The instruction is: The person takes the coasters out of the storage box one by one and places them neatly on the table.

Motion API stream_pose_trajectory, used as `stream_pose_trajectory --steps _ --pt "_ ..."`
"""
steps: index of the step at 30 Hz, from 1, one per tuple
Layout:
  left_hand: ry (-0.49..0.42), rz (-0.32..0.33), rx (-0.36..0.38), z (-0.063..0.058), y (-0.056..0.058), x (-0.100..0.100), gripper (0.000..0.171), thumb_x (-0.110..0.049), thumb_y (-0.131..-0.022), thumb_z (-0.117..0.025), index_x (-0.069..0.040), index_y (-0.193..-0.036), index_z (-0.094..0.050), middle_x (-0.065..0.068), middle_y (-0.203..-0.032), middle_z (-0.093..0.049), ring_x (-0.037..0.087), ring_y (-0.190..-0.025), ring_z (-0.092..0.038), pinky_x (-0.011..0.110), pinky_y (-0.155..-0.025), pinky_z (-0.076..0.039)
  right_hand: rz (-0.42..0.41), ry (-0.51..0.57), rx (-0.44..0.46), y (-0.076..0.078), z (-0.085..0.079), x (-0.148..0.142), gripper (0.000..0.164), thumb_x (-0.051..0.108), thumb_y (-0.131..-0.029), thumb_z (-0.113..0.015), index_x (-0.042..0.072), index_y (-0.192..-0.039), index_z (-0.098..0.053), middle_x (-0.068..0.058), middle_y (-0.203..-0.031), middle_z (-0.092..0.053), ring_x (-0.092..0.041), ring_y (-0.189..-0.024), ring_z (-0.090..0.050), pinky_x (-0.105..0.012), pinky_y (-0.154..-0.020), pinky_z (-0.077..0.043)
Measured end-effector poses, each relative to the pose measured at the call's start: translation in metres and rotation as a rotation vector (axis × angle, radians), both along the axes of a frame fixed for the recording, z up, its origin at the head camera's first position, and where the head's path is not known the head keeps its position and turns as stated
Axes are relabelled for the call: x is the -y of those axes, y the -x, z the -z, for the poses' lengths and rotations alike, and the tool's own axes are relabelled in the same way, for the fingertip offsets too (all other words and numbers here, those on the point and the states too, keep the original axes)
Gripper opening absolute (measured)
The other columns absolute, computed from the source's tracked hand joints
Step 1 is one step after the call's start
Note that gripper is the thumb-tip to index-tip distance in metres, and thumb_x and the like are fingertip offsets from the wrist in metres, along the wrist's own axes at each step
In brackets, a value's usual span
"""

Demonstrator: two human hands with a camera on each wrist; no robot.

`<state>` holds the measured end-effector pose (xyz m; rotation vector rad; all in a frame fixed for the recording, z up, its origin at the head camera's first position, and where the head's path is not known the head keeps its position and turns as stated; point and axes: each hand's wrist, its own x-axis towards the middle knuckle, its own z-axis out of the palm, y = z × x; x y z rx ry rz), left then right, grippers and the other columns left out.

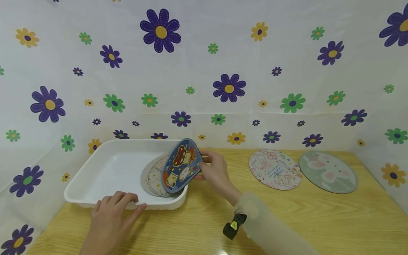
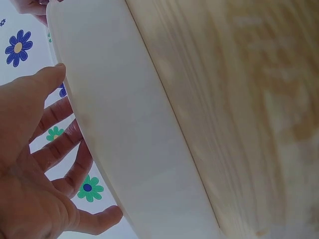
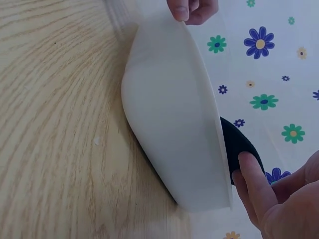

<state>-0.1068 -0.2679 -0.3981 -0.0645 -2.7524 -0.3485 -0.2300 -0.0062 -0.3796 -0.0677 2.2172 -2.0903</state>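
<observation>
A round blue mat (image 1: 181,166) with cartoon prints is bent and tilted over the right end of a white tray (image 1: 92,166). My right hand (image 1: 216,171) pinches its right edge; the dark backing (image 3: 234,144) faces the right wrist camera, just past the rim. Beneath it in the tray lie pale round mats (image 1: 145,177), fanned out and partly covered. At the tray's front rim, my left hand (image 1: 111,216) holds on. In the left wrist view its thumb (image 2: 52,77) touches the rim, while the middle fingertips are hidden behind it.
On the wooden table (image 1: 220,219), to the right, a pink-printed round mat (image 1: 275,171) lies beside a grey-green one (image 1: 328,172). A white flower-print cloth (image 1: 191,67) hangs behind and at both sides. A black strap (image 1: 234,226) hangs at my right sleeve.
</observation>
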Motion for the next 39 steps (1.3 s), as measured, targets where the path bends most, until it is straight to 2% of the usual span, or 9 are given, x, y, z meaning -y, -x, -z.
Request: stream_pose_trajectory --steps 5,12,22,29,39 --pt "-0.002 0.001 -0.007 0.001 -0.001 0.001 0.025 -0.040 -0.088 -0.080 -0.020 -0.100 -0.072 0.007 -0.106 -0.071 0.040 -0.099 -0.063 0.075 -0.089 -0.043 0.003 0.070 0.000 -0.005 0.001 -0.003 0.039 -0.005 -0.099 -0.053 0.005 -0.135 -0.064 -0.024 -0.123 -0.066 -0.021 -0.080 -0.074 -0.041 -0.072 -0.064" --pt "0.006 0.012 -0.066 0.002 -0.001 0.002 0.025 -0.038 -0.085 -0.083 -0.020 -0.098 -0.072 0.006 -0.104 -0.072 0.040 -0.096 -0.064 0.076 -0.085 -0.044 0.009 0.181 0.014 -0.009 0.002 -0.009 0.040 -0.008 -0.098 -0.053 0.002 -0.136 -0.062 -0.026 -0.123 -0.064 -0.019 -0.081 -0.073 -0.038 -0.072 -0.064" --pt "-0.011 -0.007 0.018 -0.002 -0.002 0.002 0.027 -0.043 -0.089 -0.079 -0.021 -0.103 -0.072 0.007 -0.109 -0.071 0.041 -0.102 -0.062 0.078 -0.090 -0.041 0.032 0.257 0.112 -0.008 0.002 -0.022 0.039 -0.005 -0.100 -0.055 0.003 -0.137 -0.061 -0.022 -0.124 -0.066 -0.017 -0.085 -0.073 -0.038 -0.077 -0.064" --pt "-0.017 0.022 -0.078 0.002 0.002 0.005 0.025 -0.040 -0.086 -0.082 -0.020 -0.098 -0.072 0.006 -0.104 -0.072 0.040 -0.096 -0.064 0.078 -0.085 -0.042 0.020 0.303 0.106 -0.007 0.001 -0.036 0.039 -0.006 -0.102 -0.052 0.003 -0.139 -0.058 -0.021 -0.123 -0.065 -0.018 -0.090 -0.073 -0.032 -0.074 -0.064" --pt "-0.012 0.040 -0.126 0.003 0.004 0.012 0.026 -0.040 -0.085 -0.083 -0.021 -0.096 -0.071 0.005 -0.103 -0.072 0.041 -0.094 -0.065 0.073 -0.081 -0.045 0.011 0.307 0.116 -0.005 0.000 -0.057 0.040 -0.006 -0.102 -0.050 0.003 -0.140 -0.056 -0.018 -0.118 -0.065 -0.017 -0.088 -0.072 -0.031 -0.073 -0.064"
